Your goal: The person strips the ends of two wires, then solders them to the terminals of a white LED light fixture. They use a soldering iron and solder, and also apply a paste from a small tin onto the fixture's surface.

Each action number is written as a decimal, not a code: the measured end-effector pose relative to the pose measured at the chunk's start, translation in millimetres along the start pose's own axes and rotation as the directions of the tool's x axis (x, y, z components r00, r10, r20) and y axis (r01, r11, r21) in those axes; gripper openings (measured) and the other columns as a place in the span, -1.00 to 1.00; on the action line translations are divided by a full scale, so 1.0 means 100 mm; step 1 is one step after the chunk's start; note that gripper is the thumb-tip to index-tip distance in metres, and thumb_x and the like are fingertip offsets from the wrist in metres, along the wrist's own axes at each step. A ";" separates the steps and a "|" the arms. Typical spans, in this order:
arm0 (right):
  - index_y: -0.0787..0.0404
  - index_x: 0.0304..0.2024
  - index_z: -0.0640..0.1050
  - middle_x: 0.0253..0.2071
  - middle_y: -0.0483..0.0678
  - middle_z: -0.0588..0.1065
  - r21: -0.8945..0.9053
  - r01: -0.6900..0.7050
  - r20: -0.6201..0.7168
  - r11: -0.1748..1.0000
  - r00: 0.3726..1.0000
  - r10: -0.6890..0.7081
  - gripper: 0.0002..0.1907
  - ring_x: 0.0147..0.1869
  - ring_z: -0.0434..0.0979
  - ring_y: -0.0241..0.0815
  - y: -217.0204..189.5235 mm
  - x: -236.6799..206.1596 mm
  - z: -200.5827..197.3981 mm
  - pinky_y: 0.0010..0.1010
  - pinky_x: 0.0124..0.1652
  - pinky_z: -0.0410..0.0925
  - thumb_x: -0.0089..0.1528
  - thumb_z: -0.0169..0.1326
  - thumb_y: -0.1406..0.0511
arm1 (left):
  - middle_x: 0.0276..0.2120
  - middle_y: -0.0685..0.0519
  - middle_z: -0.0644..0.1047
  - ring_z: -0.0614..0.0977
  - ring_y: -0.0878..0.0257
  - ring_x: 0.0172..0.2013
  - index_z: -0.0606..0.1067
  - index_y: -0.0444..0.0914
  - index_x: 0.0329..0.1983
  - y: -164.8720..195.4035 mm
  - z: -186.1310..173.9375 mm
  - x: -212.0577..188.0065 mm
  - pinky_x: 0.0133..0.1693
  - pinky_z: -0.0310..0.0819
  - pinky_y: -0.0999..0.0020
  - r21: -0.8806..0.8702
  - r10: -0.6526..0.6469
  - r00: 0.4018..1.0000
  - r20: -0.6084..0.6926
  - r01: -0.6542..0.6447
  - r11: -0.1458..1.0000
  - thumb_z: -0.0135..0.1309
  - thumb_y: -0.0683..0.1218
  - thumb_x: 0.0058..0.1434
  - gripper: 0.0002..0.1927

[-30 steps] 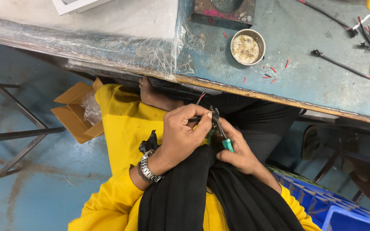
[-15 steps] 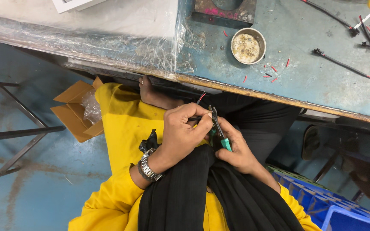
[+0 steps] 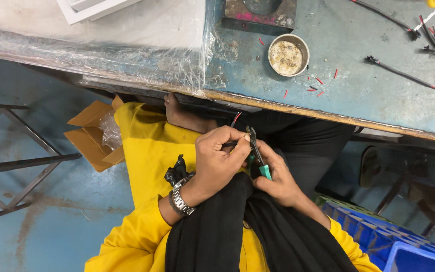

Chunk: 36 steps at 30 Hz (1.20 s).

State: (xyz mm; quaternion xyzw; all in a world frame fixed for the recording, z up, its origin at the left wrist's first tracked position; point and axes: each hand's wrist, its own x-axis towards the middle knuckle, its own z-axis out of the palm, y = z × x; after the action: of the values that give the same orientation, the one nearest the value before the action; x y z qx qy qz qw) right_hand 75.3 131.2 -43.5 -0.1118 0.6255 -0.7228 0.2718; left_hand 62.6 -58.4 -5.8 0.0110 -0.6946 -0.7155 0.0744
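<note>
Left hand (image 3: 217, 161) pinches one thin wire (image 3: 233, 122), perhaps two; right hand (image 3: 277, 176) grips one teal-handled cutter (image 3: 257, 151).

Both hands (image 3: 247, 166) together, fingers curled, over lap.

Bright, even light; sharp overall, glare on plastic sheet (image 3: 127, 45).

Landmark: workbench (image 3: 378, 100). On it: round tin (image 3: 288, 54), centre; cut wire leads (image 3: 404, 73), right of tin; plastic sheet (image 3: 127, 45), left. Below its near edge: both hands, cardboard box (image 3: 94, 133) left, crate (image 3: 378, 242) right.
</note>
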 end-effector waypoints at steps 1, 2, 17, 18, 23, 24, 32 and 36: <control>0.36 0.41 0.24 0.26 -0.03 0.36 -0.039 0.018 0.001 0.999 1.000 -0.018 -0.11 0.37 0.33 -0.21 0.00 0.00 0.00 -0.35 0.35 0.20 -0.04 0.00 0.41 | -0.53 0.08 0.57 0.55 0.49 -0.55 0.58 -0.39 -0.33 0.00 0.00 0.00 -0.52 0.42 0.52 -0.019 -0.027 1.000 0.001 0.027 0.999 0.19 -0.21 0.22 -0.90; 0.37 0.42 0.25 0.26 -0.02 0.36 -0.078 0.036 0.003 0.996 0.999 -0.036 -0.11 0.38 0.32 -0.21 0.00 0.00 0.00 -0.36 0.35 0.17 -0.03 0.01 0.41 | -0.52 0.08 0.57 0.55 0.48 -0.54 0.58 -0.39 -0.33 0.00 0.00 0.00 -0.49 0.41 0.52 0.002 0.015 1.000 -0.007 -0.015 1.000 0.19 -0.22 0.23 -0.91; 0.37 0.39 0.29 0.07 -0.04 0.45 -0.090 -0.001 -0.017 0.996 1.000 -0.001 -0.16 0.11 0.47 -0.24 0.05 0.00 -0.01 -0.39 0.16 0.35 -0.02 -0.02 0.45 | -0.48 0.09 0.60 0.61 0.49 -0.54 0.56 -0.39 -0.31 0.01 -0.03 -0.01 -0.53 0.49 0.55 -0.125 -0.066 0.997 0.043 0.071 0.990 0.16 -0.22 0.27 -0.90; 0.37 0.38 0.29 0.07 -0.04 0.45 -0.069 -0.010 -0.017 0.998 1.000 0.008 -0.17 0.11 0.47 -0.25 0.08 -0.01 -0.02 -0.40 0.16 0.35 -0.02 -0.02 0.45 | -0.47 0.09 0.60 0.61 0.49 -0.54 0.57 -0.40 -0.31 0.01 -0.03 -0.01 -0.53 0.49 0.55 -0.127 -0.067 0.997 0.040 0.071 0.989 0.16 -0.23 0.27 -0.91; 0.43 0.40 0.36 -0.03 0.00 0.44 0.053 -0.026 -0.043 0.998 0.999 0.028 -0.23 -0.01 0.41 -0.21 0.16 -0.03 0.00 -0.36 0.04 0.32 0.07 0.03 0.46 | -0.47 0.09 0.59 0.55 0.48 -0.51 0.58 -0.41 -0.29 -0.04 -0.03 -0.01 -0.47 0.42 0.56 0.006 0.071 0.997 0.010 -0.071 0.997 0.18 -0.24 0.28 -0.92; 0.40 0.41 0.32 0.05 0.00 0.44 0.013 -0.019 -0.031 1.000 0.999 0.020 -0.18 0.09 0.40 -0.21 0.15 -0.04 0.01 -0.37 0.10 0.29 0.03 0.02 0.45 | -0.49 0.11 0.59 0.56 0.50 -0.53 0.58 -0.40 -0.30 -0.04 -0.03 -0.02 -0.49 0.43 0.57 -0.037 0.013 1.000 0.022 -0.012 0.999 0.18 -0.24 0.27 -0.92; 0.36 0.45 0.17 0.29 0.15 0.37 0.117 0.015 0.088 0.993 0.996 -0.026 -0.03 0.45 0.35 0.01 -0.29 -0.08 -0.01 -0.16 0.47 0.08 -0.05 0.07 0.40 | -0.43 0.18 0.52 0.42 0.54 -0.43 0.56 -0.41 -0.21 -0.09 -0.09 -0.01 -0.38 0.31 0.60 -0.134 -0.057 0.995 0.077 0.067 0.989 0.12 -0.22 0.38 -0.89; 0.38 0.36 0.32 0.16 0.28 0.49 0.143 0.282 -0.155 0.949 0.953 -0.260 -0.20 0.31 0.51 0.24 -0.76 -0.36 -0.19 0.15 0.46 0.25 0.03 0.11 0.37 | -0.38 0.15 0.48 0.40 0.50 -0.36 0.54 -0.39 -0.09 -0.06 -0.19 0.00 -0.30 0.30 0.55 -0.132 -0.001 0.991 0.131 0.019 0.991 0.02 -0.17 0.42 -0.83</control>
State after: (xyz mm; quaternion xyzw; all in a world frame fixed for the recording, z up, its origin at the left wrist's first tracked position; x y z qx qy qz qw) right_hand 76.3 172.3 32.6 -0.1253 0.5595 -0.8081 0.1352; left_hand 64.2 -77.3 -12.7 -0.0375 -0.6486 -0.7598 0.0256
